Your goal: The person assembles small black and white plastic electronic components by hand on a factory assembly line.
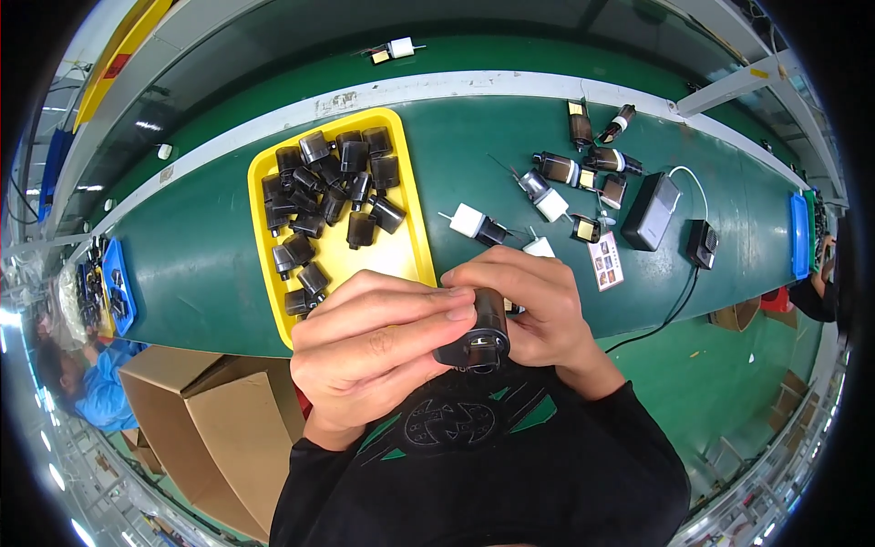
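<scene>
Close to my chest, my left hand (374,351) and my right hand (542,310) both grip a dark translucent plastic housing (490,319). Its narrow open end points toward me, and my fingers cover much of its sides. Left of my hands, a yellow tray (415,196) carries several similar black housings (355,159). Just beyond my right hand, a white block joined to a dark part (469,221) lies on the green table. Further right is a loose group of dark housings with white pieces and thin wires (561,170).
A black box-shaped device (651,211) with a cable, a small black adapter (701,244) and a printed card (604,262) sit at right. An open cardboard box (219,428) stands below the table's left edge. Blue trays (799,235) occupy the table's ends. A person in blue (105,387) is at far left.
</scene>
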A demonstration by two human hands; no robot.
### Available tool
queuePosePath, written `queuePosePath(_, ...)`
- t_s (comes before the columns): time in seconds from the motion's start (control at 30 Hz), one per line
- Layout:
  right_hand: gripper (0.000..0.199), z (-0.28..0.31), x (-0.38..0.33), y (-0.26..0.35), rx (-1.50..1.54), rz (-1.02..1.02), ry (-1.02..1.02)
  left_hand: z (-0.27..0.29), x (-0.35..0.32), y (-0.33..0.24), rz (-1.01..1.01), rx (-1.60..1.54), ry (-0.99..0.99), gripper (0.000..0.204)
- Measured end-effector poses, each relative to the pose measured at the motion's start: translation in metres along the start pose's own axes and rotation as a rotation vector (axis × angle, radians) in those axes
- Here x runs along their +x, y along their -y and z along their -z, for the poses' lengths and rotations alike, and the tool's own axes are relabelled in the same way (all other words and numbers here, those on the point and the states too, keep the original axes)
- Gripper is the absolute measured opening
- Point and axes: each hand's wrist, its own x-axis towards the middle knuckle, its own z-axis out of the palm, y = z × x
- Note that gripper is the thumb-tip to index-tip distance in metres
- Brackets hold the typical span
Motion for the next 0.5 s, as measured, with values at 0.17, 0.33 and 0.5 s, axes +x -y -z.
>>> queuePosePath(0.17,0.035,-0.0003,-0.0001,0.0017,-0.025,-0.022,0.02,0.0007,-0.0014,-0.0022,0.026,0.005,0.001,0.035)
queuePosePath(0.33,0.036,-0.0027,-0.0012,0.0024,0.026,0.017,-0.018,0.0002,0.0004,-0.0046,0.027,0.006,0.003,0.035)
queuePosePath(0.5,0.045,0.0015,-0.0005,0.0094,0.033,-0.03,0.041,0.0022,-0.0006,-0.0042,0.014,0.024,0.01,0.034)
